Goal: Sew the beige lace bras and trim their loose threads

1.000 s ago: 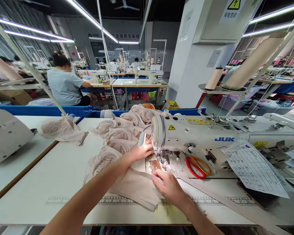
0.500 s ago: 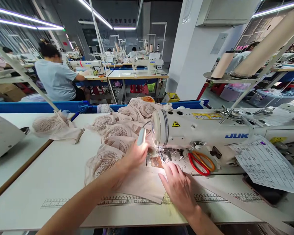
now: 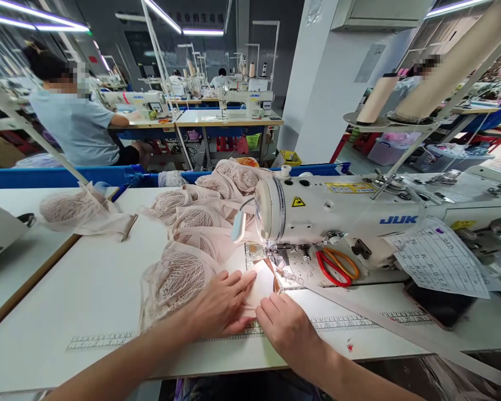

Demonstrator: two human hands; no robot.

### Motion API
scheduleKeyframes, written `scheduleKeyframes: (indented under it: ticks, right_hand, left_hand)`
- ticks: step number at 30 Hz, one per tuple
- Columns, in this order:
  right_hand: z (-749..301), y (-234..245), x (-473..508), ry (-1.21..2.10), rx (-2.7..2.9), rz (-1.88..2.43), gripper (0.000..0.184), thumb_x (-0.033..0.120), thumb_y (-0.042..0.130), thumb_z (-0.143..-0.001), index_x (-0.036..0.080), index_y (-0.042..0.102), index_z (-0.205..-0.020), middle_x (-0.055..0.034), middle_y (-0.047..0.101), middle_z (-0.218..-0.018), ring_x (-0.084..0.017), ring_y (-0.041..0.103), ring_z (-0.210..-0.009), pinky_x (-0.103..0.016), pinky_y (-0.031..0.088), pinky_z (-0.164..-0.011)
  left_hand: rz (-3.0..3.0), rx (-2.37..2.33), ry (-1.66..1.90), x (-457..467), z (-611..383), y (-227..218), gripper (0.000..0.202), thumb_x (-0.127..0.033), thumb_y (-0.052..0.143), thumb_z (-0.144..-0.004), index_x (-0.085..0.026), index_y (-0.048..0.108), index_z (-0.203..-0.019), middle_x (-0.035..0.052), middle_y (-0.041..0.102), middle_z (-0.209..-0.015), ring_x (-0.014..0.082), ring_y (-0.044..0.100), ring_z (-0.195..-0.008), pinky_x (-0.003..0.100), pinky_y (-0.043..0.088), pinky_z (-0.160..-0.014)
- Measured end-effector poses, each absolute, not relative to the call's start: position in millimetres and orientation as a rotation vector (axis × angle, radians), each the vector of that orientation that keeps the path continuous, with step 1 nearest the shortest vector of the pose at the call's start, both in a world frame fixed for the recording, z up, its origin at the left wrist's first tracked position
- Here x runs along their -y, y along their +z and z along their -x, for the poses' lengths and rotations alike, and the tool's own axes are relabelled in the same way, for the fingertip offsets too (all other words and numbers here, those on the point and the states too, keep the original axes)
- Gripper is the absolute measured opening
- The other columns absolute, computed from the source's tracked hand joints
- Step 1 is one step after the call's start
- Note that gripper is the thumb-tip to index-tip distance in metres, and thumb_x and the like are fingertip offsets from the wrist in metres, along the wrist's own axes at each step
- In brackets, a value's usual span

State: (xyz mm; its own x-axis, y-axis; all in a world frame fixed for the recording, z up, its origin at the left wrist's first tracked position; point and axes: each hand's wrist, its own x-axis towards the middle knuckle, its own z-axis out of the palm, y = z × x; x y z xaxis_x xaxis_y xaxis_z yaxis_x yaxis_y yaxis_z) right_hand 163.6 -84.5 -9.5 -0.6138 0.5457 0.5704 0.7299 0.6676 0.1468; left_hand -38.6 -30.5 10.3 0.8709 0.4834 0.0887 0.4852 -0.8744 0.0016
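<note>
My left hand [image 3: 221, 303] lies flat with fingers stretched out over a beige bra piece [image 3: 264, 284] below the needle area of a white sewing machine [image 3: 317, 206]. Close beside it, my right hand [image 3: 290, 328] is closed, its thumb and fingers pinching the fabric's near right edge. The piece's lace cup [image 3: 177, 281] spreads out left of my left hand. A beige elastic strip [image 3: 359, 317] runs from the needle area down to the right. Above my hands hangs a pale rounded handle [image 3: 239, 225] by the machine head.
More lace bra pieces [image 3: 196, 218] are heaped behind, and another [image 3: 73, 211] lies at the left. Red and orange scissors [image 3: 338, 266] rest on the machine bed. A written sheet [image 3: 442, 262] partly covers a phone [image 3: 438, 303]. Thread cones [image 3: 378, 99] stand above. A co-worker [image 3: 73, 120] sits beyond.
My left hand has come down from beside the pale handle onto the fabric. My right hand has moved down and now pinches the edge. The piece has turned and sits differently; the view has shifted slightly.
</note>
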Motion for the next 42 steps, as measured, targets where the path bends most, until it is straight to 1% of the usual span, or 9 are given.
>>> scheduleKeyframes:
  ticks: [2,4,8,10,18,25,31,36,42]
  right_hand:
    - [-177.1,-6.9,77.5,-0.479,2.431,0.965,0.033,0.001,0.037,-0.093,0.019,0.049,-0.068,-0.0011,0.048,-0.065,-0.018,0.039,-0.061,-0.033,0.027,-0.060]
    - [-191.9,-5.2,74.3,-0.426,2.438,1.004,0.033,0.003,0.035,-0.095,0.019,0.052,-0.072,-0.0016,0.050,-0.068,-0.018,0.041,-0.063,-0.033,0.029,-0.061]
    - [-213.2,-6.8,75.4,-0.331,2.381,1.075,0.030,0.001,0.035,-0.093,0.017,0.060,-0.089,-0.0059,0.062,-0.084,-0.019,0.051,-0.072,-0.032,0.039,-0.066]
    - [-217.5,-9.2,76.1,-0.274,2.348,1.052,0.030,-0.001,0.037,-0.090,0.015,0.061,-0.097,-0.0076,0.067,-0.093,-0.019,0.057,-0.080,-0.032,0.045,-0.072]
    - [-217.3,-14.1,74.0,-0.264,2.279,0.976,0.038,-0.005,0.039,-0.083,0.013,0.060,-0.108,-0.0099,0.071,-0.103,-0.020,0.065,-0.095,-0.035,0.055,-0.086]
    - [-213.7,-14.8,73.1,-0.229,2.282,1.026,0.037,-0.005,0.038,-0.084,0.013,0.060,-0.107,-0.0100,0.070,-0.101,-0.021,0.066,-0.093,-0.037,0.060,-0.083]
    - [-210.2,-13.7,70.1,-0.231,2.260,1.037,0.037,-0.006,0.038,-0.084,0.012,0.060,-0.108,-0.0112,0.069,-0.099,-0.022,0.066,-0.096,-0.037,0.060,-0.085]
    - [-207.7,-15.7,67.2,-0.219,2.241,1.065,0.032,-0.004,0.039,-0.088,0.012,0.061,-0.104,-0.0104,0.069,-0.096,-0.021,0.066,-0.092,-0.037,0.061,-0.085]
    - [-207.9,-21.9,65.2,-0.199,2.224,1.078,0.035,-0.003,0.039,-0.087,0.012,0.061,-0.108,-0.0113,0.070,-0.100,-0.022,0.066,-0.097,-0.039,0.061,-0.088]
  left_hand:
    - [3.034,0.843,-0.104,31.8,32.8,13.5,0.065,-0.052,0.052,-0.088,-0.006,0.050,-0.134,0.0202,0.058,-0.132,0.0291,0.058,-0.096,0.041,0.044,-0.077]
    - [3.032,0.906,-0.116,31.5,25.1,13.6,0.061,-0.047,0.052,-0.088,-0.006,0.050,-0.133,0.0190,0.061,-0.126,0.0301,0.058,-0.100,0.042,0.046,-0.080]
    - [3.009,0.854,-0.174,27.8,9.4,5.8,0.056,-0.032,0.053,-0.086,0.003,0.052,-0.129,0.0272,0.051,-0.139,0.0364,0.047,-0.128,0.045,0.042,-0.101]
    - [3.009,0.821,-0.181,26.4,3.9,1.4,0.059,-0.031,0.052,-0.086,0.006,0.048,-0.132,0.0293,0.049,-0.142,0.0377,0.044,-0.133,0.046,0.039,-0.107]
    - [2.935,0.918,-0.134,23.8,-5.5,-4.7,0.058,-0.030,0.047,-0.092,0.004,0.045,-0.138,0.0274,0.048,-0.146,0.0386,0.048,-0.132,0.046,0.043,-0.100]
    - [2.925,0.954,-0.171,18.1,-9.0,-3.8,0.053,-0.030,0.050,-0.090,-0.002,0.048,-0.136,0.0242,0.053,-0.140,0.0368,0.052,-0.125,0.045,0.045,-0.097]
    - [2.928,0.990,-0.201,14.4,-10.1,0.2,0.053,-0.026,0.050,-0.088,-0.003,0.048,-0.136,0.0237,0.055,-0.137,0.0355,0.053,-0.122,0.044,0.047,-0.094]
    - [2.926,0.982,-0.212,8.0,-9.7,-4.9,0.057,-0.024,0.050,-0.086,-0.001,0.048,-0.138,0.0239,0.054,-0.139,0.0359,0.052,-0.124,0.045,0.045,-0.097]
    - [2.917,0.985,-0.251,0.5,-9.6,-15.5,0.057,-0.025,0.048,-0.087,-0.002,0.048,-0.139,0.0234,0.053,-0.142,0.0358,0.050,-0.126,0.046,0.043,-0.100]
